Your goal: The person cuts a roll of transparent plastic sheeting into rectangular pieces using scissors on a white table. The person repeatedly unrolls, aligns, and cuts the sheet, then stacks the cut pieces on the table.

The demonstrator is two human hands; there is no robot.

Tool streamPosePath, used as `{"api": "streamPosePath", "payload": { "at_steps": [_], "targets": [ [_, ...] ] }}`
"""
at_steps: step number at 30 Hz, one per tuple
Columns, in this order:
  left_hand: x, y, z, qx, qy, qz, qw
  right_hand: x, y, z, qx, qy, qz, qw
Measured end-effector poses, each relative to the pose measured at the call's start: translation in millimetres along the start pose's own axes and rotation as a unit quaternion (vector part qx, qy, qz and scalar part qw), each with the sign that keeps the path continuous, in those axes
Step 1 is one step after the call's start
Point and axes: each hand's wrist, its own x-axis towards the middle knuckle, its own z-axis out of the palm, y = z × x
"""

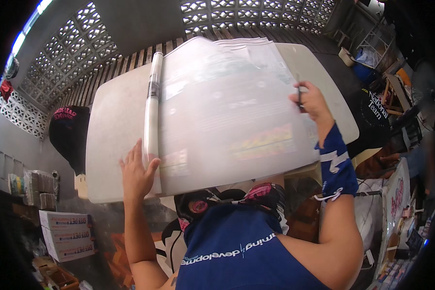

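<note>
A large translucent plastic film sheet (217, 108) spreads over the white table (116, 105); printed sheets with colored bands show hazily through it. Along its left side lies a roll of clear film (152, 123), pointing away from me. My left hand (140, 172) rests flat at the roll's near end, its thumb on the roll and its fingers on the tabletop beside it. At the film's right edge, my right hand (310, 99) grips a slim dark hand tool (299, 92), upright in the picture. Its exact kind is hard to tell, as fingers cover part of it.
Chairs draped with black shirts stand beyond the table's left (70, 134) and right (373, 116) ends. Stacked white cartons (67, 235) sit on the floor at lower left. A blue container (364, 72) and clutter fill the far right. Slatted wood (137, 59) runs behind the table.
</note>
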Motion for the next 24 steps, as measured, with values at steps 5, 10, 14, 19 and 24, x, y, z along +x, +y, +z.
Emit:
{"api": "streamPosePath", "payload": {
  "at_steps": [5, 10, 14, 19, 24],
  "targets": [
    [1, 16, 30, -0.119, -0.014, 0.017, 0.993, -37, 31, -68, -0.189, 0.235, -0.001, 0.953],
    [12, 18, 49, -0.11, 0.039, 0.033, 0.993, -118, 23, -71, -0.129, 0.162, -0.024, 0.978],
    [8, 23, 53, -0.073, 0.065, 0.058, 0.994, -166, 37, -38, -0.052, 0.097, -0.023, 0.994],
    [4, 39, 50, -0.041, 0.049, 0.0, 0.998, -214, 67, 13, 0.126, 0.066, 0.022, 0.99],
    [-2, 61, 42, 0.126, 0.1, 0.076, 0.984, -243, 88, 49, 0.149, 0.016, 0.071, 0.986]
  ]
}}
